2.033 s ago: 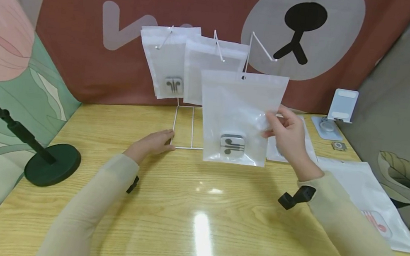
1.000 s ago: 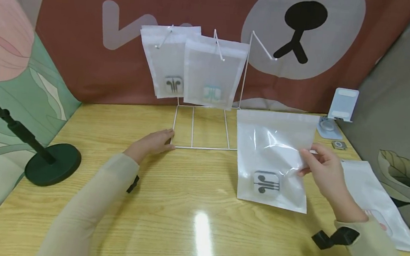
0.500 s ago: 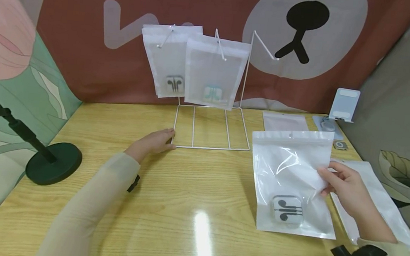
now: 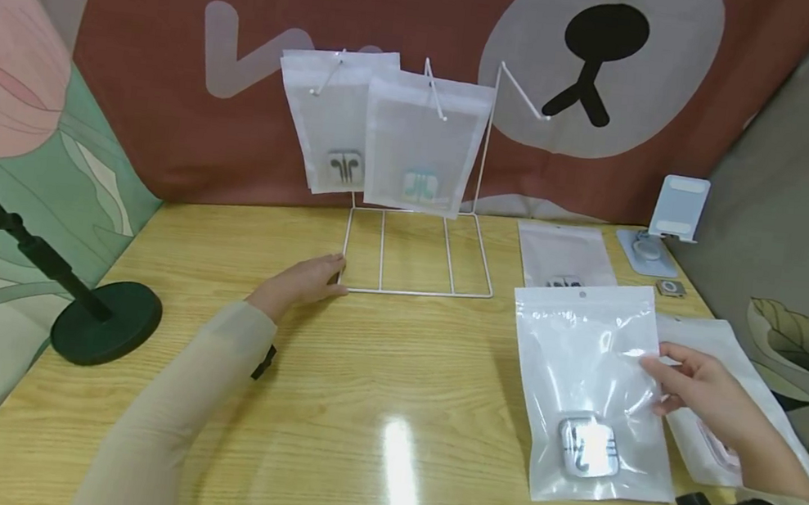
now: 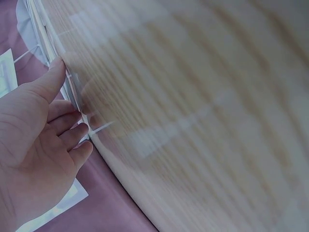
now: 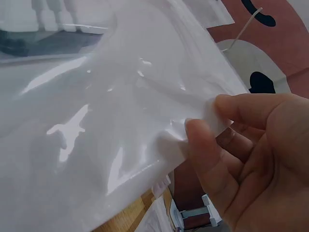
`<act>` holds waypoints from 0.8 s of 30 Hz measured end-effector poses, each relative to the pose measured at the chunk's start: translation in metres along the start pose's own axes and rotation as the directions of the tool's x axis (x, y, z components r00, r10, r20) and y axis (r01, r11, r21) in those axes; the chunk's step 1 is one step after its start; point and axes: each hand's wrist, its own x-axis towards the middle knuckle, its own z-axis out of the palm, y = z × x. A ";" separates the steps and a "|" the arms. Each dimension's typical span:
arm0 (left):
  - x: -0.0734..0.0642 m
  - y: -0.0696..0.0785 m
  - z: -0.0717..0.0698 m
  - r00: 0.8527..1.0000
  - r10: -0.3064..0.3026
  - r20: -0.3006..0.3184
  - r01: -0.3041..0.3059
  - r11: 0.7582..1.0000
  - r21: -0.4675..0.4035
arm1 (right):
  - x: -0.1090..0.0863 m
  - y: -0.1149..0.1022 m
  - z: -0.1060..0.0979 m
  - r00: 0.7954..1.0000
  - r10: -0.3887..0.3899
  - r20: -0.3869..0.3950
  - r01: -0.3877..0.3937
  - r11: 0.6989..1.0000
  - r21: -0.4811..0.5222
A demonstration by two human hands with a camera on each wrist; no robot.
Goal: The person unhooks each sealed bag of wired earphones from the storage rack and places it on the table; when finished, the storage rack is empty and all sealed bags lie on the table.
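Note:
In the head view my right hand [image 4: 718,397] pinches the right edge of a white zip bag [image 4: 590,346] with earphones in a clear case [image 4: 590,446] inside. The bag is tilted above the right of the table. In the right wrist view, the thumb and index finger squeeze the edge of the glossy bag [image 6: 130,121]. At the front left corner of a white wire display rack [image 4: 415,292], my left hand [image 4: 301,283] holds the base wire. Two hooks of the rack carry hanging bags, one at left [image 4: 329,125] and one in the middle [image 4: 426,144].
The rack's right hook [image 4: 523,90] bears no bag. Another bag [image 4: 568,249] lies behind the held one, and a further bag [image 4: 729,336] is partly under my right arm. A phone stand [image 4: 663,222] and small square device [image 4: 670,288] stand back right; a black stand [image 4: 106,322] is left.
My right hand has carried the earphone bag away from the rack, rightward and toward me, uncovering the middle bag and the bag on the table. My left hand has stayed at the rack corner.

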 end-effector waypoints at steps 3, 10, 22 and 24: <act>0.000 0.000 0.000 1.000 0.002 -0.004 -0.002 1.000 0.005 | 0.000 0.003 -0.001 1.000 -0.006 0.029 0.007 0.999 -0.032; 0.002 -0.002 0.001 1.000 -0.006 -0.002 0.006 1.000 0.015 | 0.001 0.014 -0.004 0.993 -0.019 0.113 0.020 1.000 -0.006; 0.001 0.000 0.000 1.000 -0.005 0.001 0.005 1.000 0.026 | 0.006 0.029 -0.001 0.985 0.128 0.115 -0.116 0.988 -0.104; 0.001 0.000 0.000 1.000 -0.005 0.001 0.005 1.000 0.030 | 0.008 0.031 -0.001 0.985 0.135 0.111 -0.121 0.985 -0.127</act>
